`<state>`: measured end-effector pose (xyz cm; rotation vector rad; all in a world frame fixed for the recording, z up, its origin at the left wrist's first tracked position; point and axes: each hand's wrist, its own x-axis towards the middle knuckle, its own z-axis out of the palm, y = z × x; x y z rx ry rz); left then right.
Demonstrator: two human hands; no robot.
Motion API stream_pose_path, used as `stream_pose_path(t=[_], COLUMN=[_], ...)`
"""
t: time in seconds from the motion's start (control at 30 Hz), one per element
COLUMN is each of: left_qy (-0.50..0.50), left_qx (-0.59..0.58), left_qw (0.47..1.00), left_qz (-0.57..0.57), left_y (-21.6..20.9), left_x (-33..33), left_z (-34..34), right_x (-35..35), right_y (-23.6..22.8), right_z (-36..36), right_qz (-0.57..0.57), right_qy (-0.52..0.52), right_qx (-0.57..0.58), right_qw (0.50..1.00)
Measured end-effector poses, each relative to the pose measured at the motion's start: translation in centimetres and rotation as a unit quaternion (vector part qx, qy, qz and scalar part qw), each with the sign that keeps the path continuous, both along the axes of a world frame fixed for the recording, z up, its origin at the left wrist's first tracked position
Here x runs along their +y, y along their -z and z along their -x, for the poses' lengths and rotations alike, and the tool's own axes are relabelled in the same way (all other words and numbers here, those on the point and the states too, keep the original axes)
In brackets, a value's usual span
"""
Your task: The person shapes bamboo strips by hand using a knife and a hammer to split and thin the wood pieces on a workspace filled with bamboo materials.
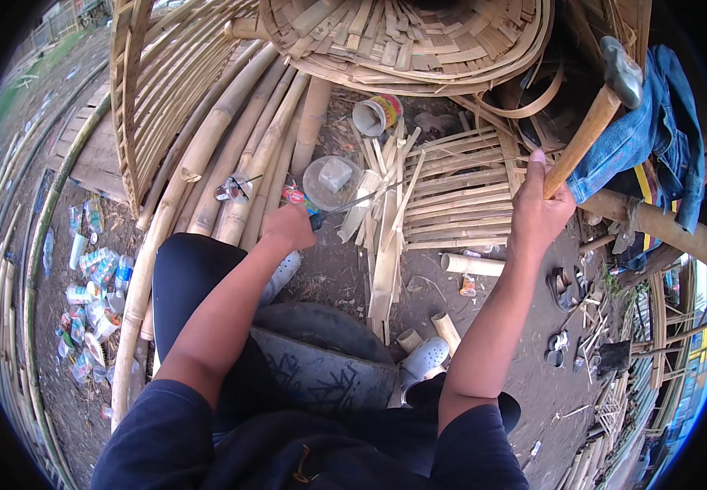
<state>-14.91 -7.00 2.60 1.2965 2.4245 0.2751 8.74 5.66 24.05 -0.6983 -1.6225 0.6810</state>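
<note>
My left hand point(290, 227) is closed round the dark blue handle of a screwdriver-like tool with a long thin metal shaft point(353, 202). Its far end crosses a bundle of split bamboo strips point(386, 253); whether the tip touches them I cannot tell. Raised on the right, my right hand point(540, 200) grips the wooden handle of a hammer point(586, 139), whose metal head points up and away. Beside the strips lies a slatted bamboo panel point(460, 192). Between my legs stands a dark grey rounded block point(321, 371) with scribbles on it.
Bamboo poles point(223, 131) lie along my left. A round woven basket point(411, 41) is at the far side, near an open tin point(376, 114) and a clear bowl point(331, 184). Plastic litter point(100, 286) covers ground at left. Blue jeans point(651, 131) hang at right; sandals point(562, 290) lie below.
</note>
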Motion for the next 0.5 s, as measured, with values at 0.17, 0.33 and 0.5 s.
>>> stream_pose_path(t=[0.17,0.33,0.5], left_qy=[-0.05,-0.081,-0.082], left_qx=[-0.017,-0.057,-0.029], left_qw=[0.999,0.995,0.995], left_qz=[0.003,-0.024,-0.038], left_y=[-0.7,1.9,1.0], left_x=[-1.0,0.6,0.8], left_z=[0.7,1.3,2.9], right_x=[0.2,-0.4,-0.8], right_y=[6.1,32.3,33.2], right_z=[2.4,-2.5,-6.7], right_qz=[0.048,0.563,0.404], right_qy=[-0.117,0.047,0.025], right_qx=[0.135,-0.313,-0.351], right_qw=[0.983,0.764,0.844])
